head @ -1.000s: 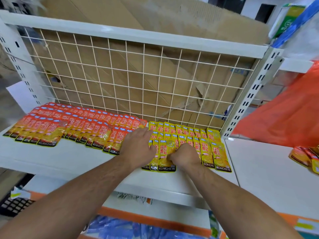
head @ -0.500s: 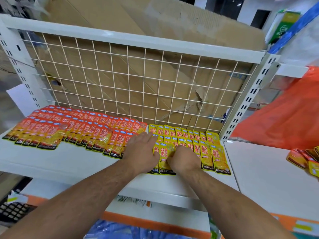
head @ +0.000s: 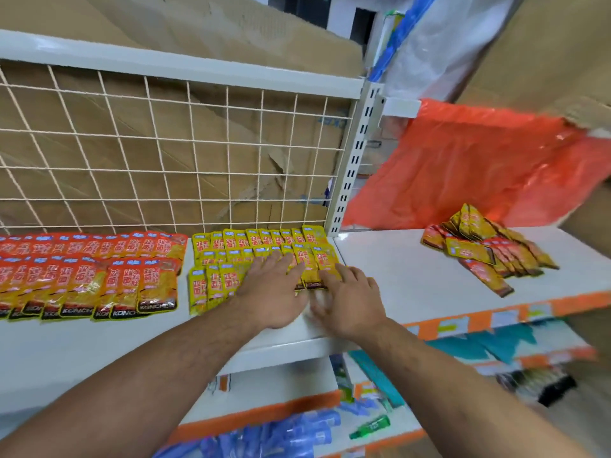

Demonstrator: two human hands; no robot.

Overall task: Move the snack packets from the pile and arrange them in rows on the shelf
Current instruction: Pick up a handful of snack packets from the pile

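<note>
White shelf (head: 99,338) backed by wire grid (head: 165,153) and cardboard (head: 231,38); red packets (head: 86,276) and yellow packets (head: 224,256) in rows; left hand (head: 274,292) flat on the yellow, right hand (head: 352,300) splayed beside; pile (head: 486,246) far right.

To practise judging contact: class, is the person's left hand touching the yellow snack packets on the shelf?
Touching. The head view shows the left hand with straight fingers lying flat on the yellow snack packets.
</note>
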